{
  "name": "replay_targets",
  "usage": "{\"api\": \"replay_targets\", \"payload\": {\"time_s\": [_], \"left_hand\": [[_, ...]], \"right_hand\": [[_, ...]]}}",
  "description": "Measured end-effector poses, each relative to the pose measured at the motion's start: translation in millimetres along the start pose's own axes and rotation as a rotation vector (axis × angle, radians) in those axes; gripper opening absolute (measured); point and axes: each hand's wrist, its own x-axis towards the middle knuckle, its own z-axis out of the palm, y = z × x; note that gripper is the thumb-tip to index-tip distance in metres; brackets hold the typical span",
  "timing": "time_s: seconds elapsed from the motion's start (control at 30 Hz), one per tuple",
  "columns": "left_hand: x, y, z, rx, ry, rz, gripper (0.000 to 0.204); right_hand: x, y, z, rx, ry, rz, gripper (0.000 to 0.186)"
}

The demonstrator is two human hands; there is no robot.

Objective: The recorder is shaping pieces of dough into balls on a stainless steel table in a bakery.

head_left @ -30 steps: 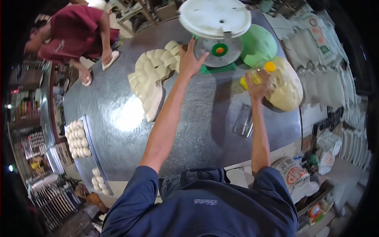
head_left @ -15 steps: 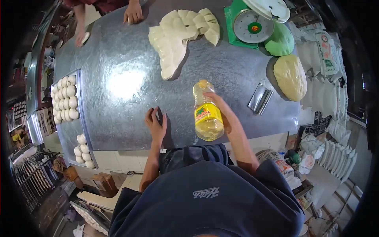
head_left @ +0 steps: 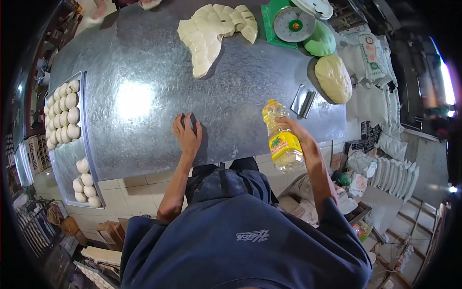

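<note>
Shoulders in a dark blue shirt (head_left: 240, 236) fill the bottom of the view, with both forearms reaching up from them toward a grey metal table (head_left: 144, 62). On the right side, the right hand (head_left: 303, 139) is wrapped around a clear bottle of yellow oil (head_left: 282, 138) with a yellow cap and a yellow label; the fingers curl round its side, and the bottle stands nearly upright over the near edge of the table, though whether its base rests on anything cannot be told. The left hand (head_left: 186, 135) lies palm down and flat on the tabletop near the front edge, fingers spread and pointing away, holding nothing; a small dark patch shows by the fingertips, possibly only a shadow. Just beyond the bottle lies a metal scraper (head_left: 303, 101), and past it, at the right end of the table, a large yellowish lump of dough (head_left: 333, 78). Along the left edge, a tray (head_left: 84, 144) holds rows of small round dough balls (head_left: 65, 113). Farther back, a fan of flat, pale dough pieces (head_left: 211, 29) lies on the table's far half, with a green scale (head_left: 293, 24) beside it and a green bowl (head_left: 320, 43) turned over next to that. White sacks (head_left: 390, 149) are stacked on the floor to the right.
</note>
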Motion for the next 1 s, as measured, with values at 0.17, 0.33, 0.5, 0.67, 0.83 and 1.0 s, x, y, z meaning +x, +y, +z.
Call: {"api": "replay_targets", "payload": {"time_s": [0.17,0.33,0.5,0.67,0.83,1.0], "left_hand": [[8,33,26,0.081,0.035,0.052,0.044],[14,80,74,-0.069,-0.023,-0.108,0.050],[59,141,144,-0.030,0.158,-0.038,0.058],[89,261,243,0.152,-0.037,-0.047,0.067],[71,273,230,0.207,-0.397,0.116,0.065],[128,220,209,0.416,0.214,-0.254,0.066]], "right_hand": [[4,0,-27,-0.111,-0.212,0.100,0.033],[15,-23,-84,-0.403,-0.308,0.207,0.036],[24,-85,-161,-0.716,-0.213,-0.481,0.053],[88,-205,-176,-0.728,0.519,-1.306,0.081],[169,-273,-155,-0.250,0.232,-1.256,0.084],[180,-186,-187,-1.036,0.932,-1.187,0.095]]}}
